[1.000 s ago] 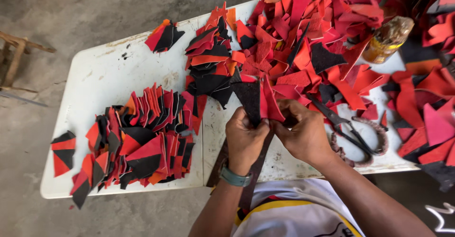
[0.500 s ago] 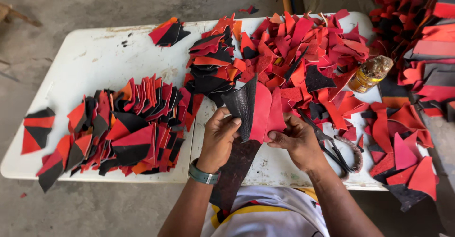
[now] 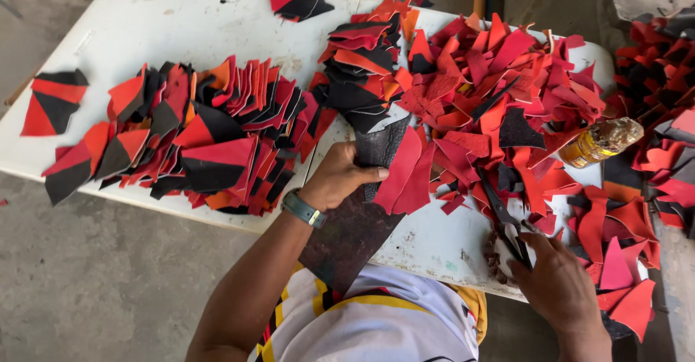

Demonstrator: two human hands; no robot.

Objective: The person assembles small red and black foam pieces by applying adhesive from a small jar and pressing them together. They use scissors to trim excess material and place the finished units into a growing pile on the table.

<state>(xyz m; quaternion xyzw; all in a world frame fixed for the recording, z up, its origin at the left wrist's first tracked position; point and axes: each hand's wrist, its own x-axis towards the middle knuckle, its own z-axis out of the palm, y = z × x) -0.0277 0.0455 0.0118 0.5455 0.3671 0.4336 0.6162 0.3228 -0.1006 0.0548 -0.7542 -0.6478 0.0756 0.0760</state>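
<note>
You're sitting at the table's point(image 3: 166, 14) 6 o'clock edge. Sorted stack point(image 3: 210, 137) is lying at 9 o'clock, loose scrap pile point(image 3: 507, 80) at 1 o'clock, bottle point(image 3: 601, 141) at 3 o'clock beside it, scissors point(image 3: 507, 224) at 4 o'clock on the table.

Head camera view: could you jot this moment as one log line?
left hand: holds dark leather strip | right hand: on scissors | white table: red and black pieces

Right hand point(image 3: 561, 286) left the leather pieces point(image 3: 394, 166) (now on scissors point(image 3: 507, 224)).
</note>
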